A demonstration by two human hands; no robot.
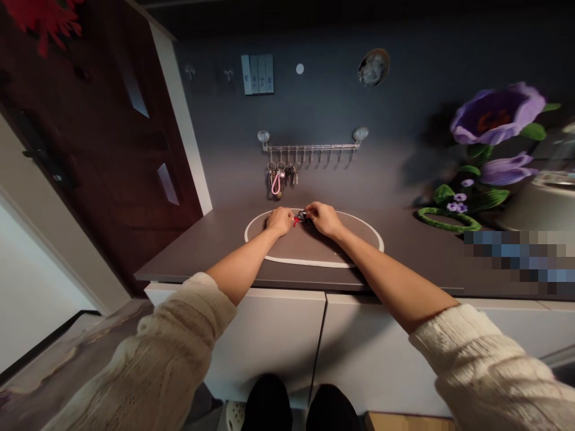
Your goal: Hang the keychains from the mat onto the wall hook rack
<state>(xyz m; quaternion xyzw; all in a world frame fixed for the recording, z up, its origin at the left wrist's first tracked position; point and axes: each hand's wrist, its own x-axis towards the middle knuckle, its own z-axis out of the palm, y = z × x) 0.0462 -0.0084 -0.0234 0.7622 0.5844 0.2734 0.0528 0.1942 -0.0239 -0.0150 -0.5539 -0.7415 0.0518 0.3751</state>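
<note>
Both hands meet over a brown oval mat with a white rim (309, 262). Between them is a small bunch of keys (302, 215) with a red piece on its left side. My left hand (280, 222) pinches the bunch at the red piece, its fingers closed. My right hand (323, 218) grips the dark, metallic end with thumb and fingertips. The single keys are too small to tell apart. Just behind, a clear hook rail (313, 147) on the wall carries several keys and a pink strap (275, 183) on its left hooks.
The mat lies on a dark countertop (197, 245) above white cabinet doors (269, 335). To the right stand purple fabric flowers (498, 117), a green ring (449, 219) and a pale lampshade (539, 203). A dark red door (112, 149) is at left. Switches (257, 75) sit on the wall.
</note>
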